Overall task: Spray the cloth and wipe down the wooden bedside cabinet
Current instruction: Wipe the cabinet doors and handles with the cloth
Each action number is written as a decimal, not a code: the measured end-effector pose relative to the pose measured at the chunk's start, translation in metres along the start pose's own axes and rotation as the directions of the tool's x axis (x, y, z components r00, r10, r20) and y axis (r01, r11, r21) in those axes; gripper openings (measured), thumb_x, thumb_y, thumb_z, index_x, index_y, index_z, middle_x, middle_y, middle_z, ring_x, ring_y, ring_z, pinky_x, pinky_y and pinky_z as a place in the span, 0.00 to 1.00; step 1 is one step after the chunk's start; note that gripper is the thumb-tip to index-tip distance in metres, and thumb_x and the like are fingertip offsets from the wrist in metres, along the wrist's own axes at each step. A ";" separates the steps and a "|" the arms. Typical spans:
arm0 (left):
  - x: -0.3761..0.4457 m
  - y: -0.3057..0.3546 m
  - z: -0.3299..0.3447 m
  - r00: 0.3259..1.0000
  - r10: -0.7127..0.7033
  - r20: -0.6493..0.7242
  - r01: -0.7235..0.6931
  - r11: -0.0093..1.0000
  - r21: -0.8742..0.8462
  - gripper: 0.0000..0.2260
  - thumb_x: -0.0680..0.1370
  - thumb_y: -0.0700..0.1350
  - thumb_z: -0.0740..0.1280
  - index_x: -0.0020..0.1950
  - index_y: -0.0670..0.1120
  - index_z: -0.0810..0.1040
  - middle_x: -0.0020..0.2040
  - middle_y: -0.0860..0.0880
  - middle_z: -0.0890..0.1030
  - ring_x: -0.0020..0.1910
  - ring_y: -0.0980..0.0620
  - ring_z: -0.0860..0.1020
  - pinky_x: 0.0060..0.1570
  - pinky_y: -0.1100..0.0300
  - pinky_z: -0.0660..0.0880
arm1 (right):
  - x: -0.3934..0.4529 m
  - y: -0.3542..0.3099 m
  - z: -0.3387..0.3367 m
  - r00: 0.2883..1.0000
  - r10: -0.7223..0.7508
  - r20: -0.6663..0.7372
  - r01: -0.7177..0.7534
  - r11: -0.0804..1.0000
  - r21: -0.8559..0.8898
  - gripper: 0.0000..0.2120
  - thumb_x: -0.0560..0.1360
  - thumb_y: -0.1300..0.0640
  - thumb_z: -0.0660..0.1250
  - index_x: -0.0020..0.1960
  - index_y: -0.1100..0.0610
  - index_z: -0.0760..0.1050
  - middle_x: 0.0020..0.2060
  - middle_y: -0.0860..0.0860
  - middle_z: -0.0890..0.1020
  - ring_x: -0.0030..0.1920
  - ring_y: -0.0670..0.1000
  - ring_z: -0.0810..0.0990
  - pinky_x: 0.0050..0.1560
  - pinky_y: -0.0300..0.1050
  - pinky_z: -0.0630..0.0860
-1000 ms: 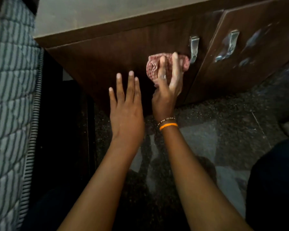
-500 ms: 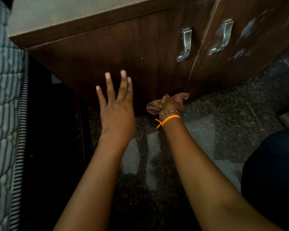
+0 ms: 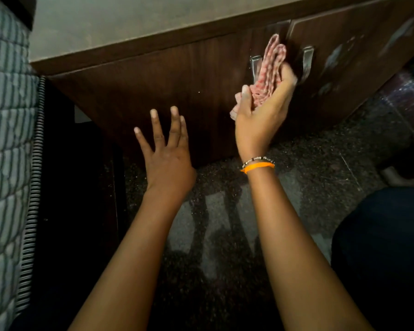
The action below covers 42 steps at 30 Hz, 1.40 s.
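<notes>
**A:** Right hand (image 3: 261, 115) up at the cabinet (image 3: 177, 75) front, fingers curled round the cloth (image 3: 269, 70). It's a pink checked rag, bunched, with its long axis running up and away from the palm toward the top edge of the doors.

**B:** And where it's pressed matters. The cloth sits right at the seam between the two doors, between the left handle (image 3: 255, 65) and the right handle (image 3: 307, 60). It looks to be touching the wood there, though the fingertips are blurred, so how firm the contact is, nobody can tell.

**A:** Left hand (image 3: 167, 158)?

**B:** Empty, fingers straight and spread wide. It's lower than the right hand and off to its left, flat toward the bottom of the left door. Whether the palm is actually on the wood isn't clear.

**A:** So the right hand is the one nearer the work.

**B:** By far. The unwiped ground looks to lie to its right: the right door (image 3: 359, 56) carries pale smudges beyond the right handle. A sideways sweep away from the left hand would be the call, in my judgement, and the handles are the snag risk for that trailing cloth.

**A:** Any labels, brands, writing?

**B:** None readable. No spray bottle in sight either. Orange band (image 3: 257, 166) and a beaded one on the right wrist, a quilted mattress (image 3: 7, 139) well off to the left of the left hand, speckled floor (image 3: 320, 163) beneath both arms.
</notes>
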<state>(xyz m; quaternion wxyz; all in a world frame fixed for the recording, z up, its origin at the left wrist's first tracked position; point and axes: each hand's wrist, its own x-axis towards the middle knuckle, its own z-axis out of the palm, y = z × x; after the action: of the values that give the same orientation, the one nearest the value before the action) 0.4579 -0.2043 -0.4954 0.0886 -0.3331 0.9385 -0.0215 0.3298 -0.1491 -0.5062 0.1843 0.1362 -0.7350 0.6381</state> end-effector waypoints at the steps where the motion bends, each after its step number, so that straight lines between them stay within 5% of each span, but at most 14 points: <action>1: 0.000 0.000 -0.001 1.000 -0.002 0.000 0.002 1.000 -0.005 0.39 0.77 0.46 0.60 0.75 0.44 0.35 0.75 0.47 0.30 0.71 0.37 0.29 0.66 0.35 0.33 | 0.004 0.001 0.002 1.000 -0.012 -0.018 0.011 0.999 -0.030 0.25 0.68 0.67 0.67 0.64 0.68 0.67 0.58 0.57 0.74 0.59 0.56 0.74 0.65 0.42 0.70; 8: 0.000 -0.001 -0.001 1.000 -0.003 -0.015 0.003 1.000 -0.004 0.39 0.75 0.46 0.61 0.76 0.44 0.37 0.76 0.47 0.32 0.72 0.38 0.31 0.66 0.34 0.34 | 0.002 -0.016 0.024 0.979 0.072 -0.189 -0.086 0.994 -0.063 0.25 0.64 0.70 0.64 0.61 0.70 0.68 0.56 0.64 0.75 0.56 0.60 0.74 0.58 0.42 0.69; 12: -0.001 0.000 -0.002 1.000 -0.006 -0.012 0.006 1.000 -0.007 0.38 0.76 0.46 0.60 0.76 0.44 0.38 0.76 0.47 0.33 0.72 0.38 0.32 0.66 0.34 0.34 | -0.030 0.021 0.014 0.922 0.382 0.067 -0.387 0.918 0.090 0.19 0.70 0.63 0.62 0.59 0.66 0.64 0.48 0.61 0.74 0.38 0.49 0.76 0.39 0.39 0.77; 14: 0.000 0.000 -0.002 1.000 -0.003 -0.009 0.003 1.000 -0.007 0.37 0.77 0.47 0.59 0.76 0.44 0.37 0.75 0.47 0.32 0.72 0.38 0.31 0.66 0.34 0.33 | -0.050 0.043 -0.002 0.890 0.427 0.157 -0.438 0.898 0.037 0.18 0.71 0.63 0.63 0.58 0.68 0.64 0.46 0.56 0.73 0.41 0.37 0.75 0.45 0.30 0.73; 16: 0.002 -0.001 0.000 1.000 -0.013 -0.014 0.013 1.000 -0.017 0.36 0.77 0.46 0.59 0.76 0.44 0.37 0.75 0.47 0.32 0.72 0.38 0.30 0.65 0.34 0.32 | -0.053 0.050 -0.011 0.902 0.419 0.106 -0.429 0.899 0.090 0.25 0.72 0.60 0.64 0.63 0.71 0.61 0.55 0.59 0.70 0.54 0.41 0.73 0.56 0.30 0.68; 18: 0.001 0.002 -0.001 1.000 -0.021 -0.022 0.020 0.999 -0.034 0.36 0.77 0.46 0.59 0.76 0.44 0.39 0.76 0.47 0.33 0.72 0.38 0.31 0.65 0.34 0.32 | -0.043 0.039 -0.016 0.953 0.300 -0.044 -0.294 0.949 0.111 0.29 0.72 0.56 0.63 0.65 0.72 0.59 0.60 0.61 0.67 0.60 0.45 0.67 0.62 0.27 0.62; 21: -0.004 0.018 -0.002 0.994 -0.078 -0.076 0.072 0.995 -0.074 0.38 0.75 0.48 0.60 0.76 0.41 0.40 0.76 0.43 0.36 0.73 0.37 0.33 0.66 0.35 0.34 | -0.018 0.004 -0.014 0.995 -0.008 -0.099 0.009 1.000 0.004 0.17 0.73 0.68 0.62 0.60 0.72 0.68 0.57 0.63 0.69 0.54 0.38 0.66 0.54 0.18 0.58; 26: -0.004 0.050 -0.004 0.989 -0.059 -0.139 0.046 0.994 -0.100 0.31 0.78 0.44 0.54 0.75 0.39 0.39 0.76 0.41 0.37 0.74 0.40 0.36 0.67 0.36 0.35 | -0.012 0.007 -0.007 0.927 -0.339 0.162 0.376 0.831 -0.411 0.15 0.69 0.62 0.64 0.53 0.50 0.72 0.55 0.49 0.68 0.52 0.53 0.70 0.37 0.45 0.68; 28: 0.001 0.046 -0.002 0.991 -0.054 -0.120 0.044 0.996 -0.078 0.32 0.78 0.44 0.54 0.75 0.39 0.39 0.76 0.42 0.36 0.74 0.39 0.36 0.67 0.36 0.34 | -0.023 0.034 -0.010 0.965 -0.179 0.192 0.250 0.849 -0.465 0.15 0.70 0.61 0.66 0.54 0.47 0.75 0.53 0.50 0.71 0.49 0.47 0.72 0.35 0.42 0.71; 31: 0.007 0.040 0.002 0.996 -0.034 -0.083 0.035 0.999 0.012 0.35 0.78 0.46 0.58 0.75 0.40 0.37 0.76 0.43 0.34 0.74 0.38 0.35 0.67 0.36 0.34 | -0.026 0.066 -0.020 0.979 0.202 -0.036 -0.205 0.955 -0.216 0.16 0.67 0.66 0.63 0.53 0.58 0.81 0.44 0.58 0.74 0.37 0.41 0.72 0.44 0.41 0.77; 34: 0.011 0.038 0.003 0.998 -0.008 -0.066 0.011 0.999 0.045 0.33 0.79 0.43 0.55 0.75 0.40 0.36 0.75 0.43 0.33 0.73 0.37 0.35 0.68 0.37 0.35 | -0.031 0.062 -0.019 0.986 0.168 -0.013 -0.168 0.975 -0.145 0.09 0.67 0.66 0.67 0.47 0.66 0.80 0.38 0.60 0.77 0.38 0.48 0.73 0.44 0.37 0.72; 37: 0.012 0.029 0.003 0.998 0.018 -0.064 -0.016 1.000 0.021 0.30 0.79 0.41 0.52 0.75 0.42 0.37 0.76 0.45 0.34 0.74 0.39 0.35 0.68 0.37 0.35 | -0.034 0.025 -0.006 0.984 0.175 -0.025 -0.172 0.982 0.079 0.05 0.68 0.66 0.70 0.43 0.64 0.78 0.34 0.49 0.78 0.35 0.43 0.76 0.41 0.38 0.73; 40: 0.011 0.022 0.002 0.996 0.045 -0.083 -0.044 0.999 0.013 0.29 0.80 0.39 0.50 0.76 0.44 0.38 0.76 0.46 0.35 0.75 0.41 0.36 0.68 0.36 0.36 | -0.019 -0.005 0.016 0.916 0.381 -0.123 -0.336 0.899 0.281 0.04 0.67 0.68 0.72 0.37 0.64 0.77 0.29 0.44 0.76 0.29 0.36 0.74 0.35 0.31 0.72; 42: 0.012 0.020 0.004 0.996 0.051 -0.071 -0.050 0.999 0.022 0.29 0.80 0.40 0.51 0.76 0.44 0.38 0.76 0.47 0.34 0.75 0.42 0.35 0.67 0.35 0.36 | -0.011 -0.018 0.025 0.779 0.621 -0.082 -0.538 0.731 0.420 0.07 0.68 0.66 0.72 0.35 0.60 0.75 0.29 0.47 0.76 0.30 0.40 0.74 0.36 0.36 0.74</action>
<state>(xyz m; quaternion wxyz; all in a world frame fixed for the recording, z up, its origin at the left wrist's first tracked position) 0.4372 -0.1966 -0.5028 0.0588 -0.3073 0.9489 -0.0404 0.3449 -0.1764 -0.4979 0.0244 -0.1393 -0.5805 0.8019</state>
